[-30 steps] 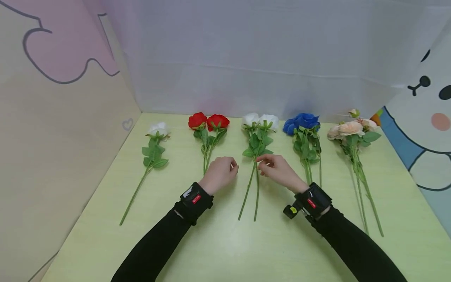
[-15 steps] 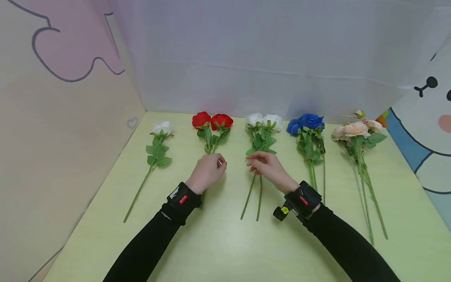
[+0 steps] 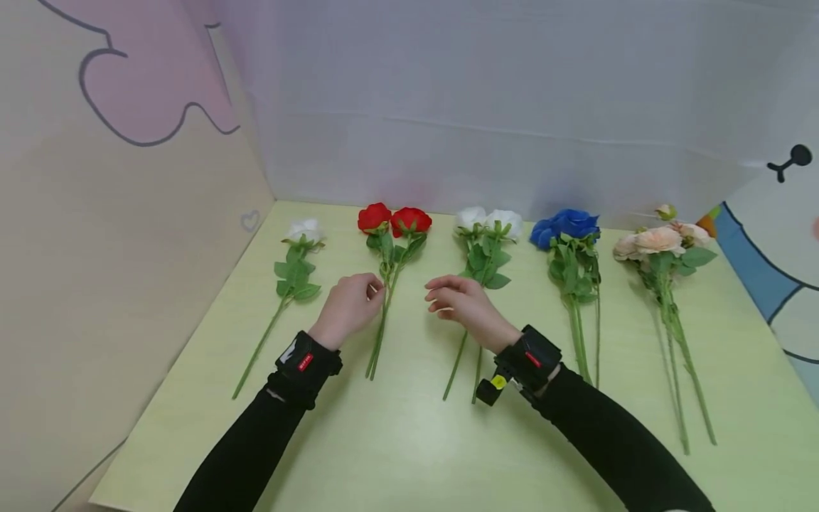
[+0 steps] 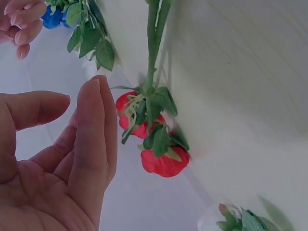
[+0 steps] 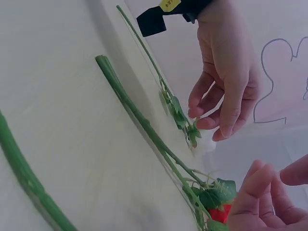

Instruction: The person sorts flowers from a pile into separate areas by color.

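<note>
My left hand (image 3: 350,307) hovers just left of the stems of two red roses (image 3: 411,222). In the left wrist view its thumb and fairly straight fingers (image 4: 90,130) stand apart, with nothing between them. My right hand (image 3: 466,306) hangs over the gap between the red roses and a pair of white roses (image 3: 504,223), partly covering the white roses' stems. Its fingers are loosely bent and hold nothing. Both pairs lie flat, heads away from me, their stems crossing or close together. In the right wrist view, the red roses' stems (image 5: 144,122) run below the left hand.
A single white rose (image 3: 296,274) lies at the left of the pale table (image 3: 397,455). To the right are blue roses (image 3: 566,227) and a bunch of peach flowers (image 3: 659,242). White cloth (image 3: 480,107) hangs behind; a patterned panel (image 3: 160,249) stands at the left.
Both hands have moved left, the left one off the red roses' stems to their left side, the right one away from the white roses' stems. The view has shifted slightly; the flowers lie as before.
</note>
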`<state>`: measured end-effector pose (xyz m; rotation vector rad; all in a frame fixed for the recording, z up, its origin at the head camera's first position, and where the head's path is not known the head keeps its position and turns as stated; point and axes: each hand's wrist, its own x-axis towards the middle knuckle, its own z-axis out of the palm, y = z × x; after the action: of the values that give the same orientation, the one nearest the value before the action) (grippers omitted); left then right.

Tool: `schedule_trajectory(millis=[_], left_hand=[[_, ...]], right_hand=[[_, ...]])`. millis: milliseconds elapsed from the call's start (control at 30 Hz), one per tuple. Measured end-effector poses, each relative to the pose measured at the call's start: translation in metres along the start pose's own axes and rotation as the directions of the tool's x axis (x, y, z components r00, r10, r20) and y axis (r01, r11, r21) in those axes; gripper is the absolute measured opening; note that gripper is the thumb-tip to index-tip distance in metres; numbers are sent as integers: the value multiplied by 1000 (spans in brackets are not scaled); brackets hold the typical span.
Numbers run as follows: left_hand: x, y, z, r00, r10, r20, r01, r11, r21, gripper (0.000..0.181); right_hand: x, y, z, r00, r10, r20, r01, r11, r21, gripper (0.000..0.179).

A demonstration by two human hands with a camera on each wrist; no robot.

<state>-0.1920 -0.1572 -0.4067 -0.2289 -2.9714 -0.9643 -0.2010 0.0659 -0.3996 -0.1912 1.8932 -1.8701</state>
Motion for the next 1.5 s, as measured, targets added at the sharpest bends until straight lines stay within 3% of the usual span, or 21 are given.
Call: schedule_trajectory(millis=[267, 500, 833, 1033, 1233, 1500], left_hand=[[-10, -18, -16, 999, -31, -15, 32, 999, 33, 19], [-21, -43, -36, 997, -64, -46, 68, 993, 94, 20], [-37, -72, -66, 992, -112, -64, 121, 977, 175, 19], [-46, -90, -83, 984, -155, -85, 168, 971, 171, 24], [-53, -108, -89, 974, -228, -7, 226, 959, 168, 39], [-55, -122, -87, 938, -324, 123, 300, 937, 179, 47]], right_hand=[[4, -2, 22, 999, 9, 47, -14, 995, 97, 29], [10, -7, 45, 997, 29, 71, -40, 987, 158, 32], [22, -11, 73, 997, 27, 66, -38, 984, 172, 26], [30, -13, 90, 996, 28, 83, -44, 978, 205, 29], [35, -12, 106, 994, 45, 102, -65, 977, 204, 33], [34, -5, 118, 989, 99, 109, -120, 972, 202, 30]])
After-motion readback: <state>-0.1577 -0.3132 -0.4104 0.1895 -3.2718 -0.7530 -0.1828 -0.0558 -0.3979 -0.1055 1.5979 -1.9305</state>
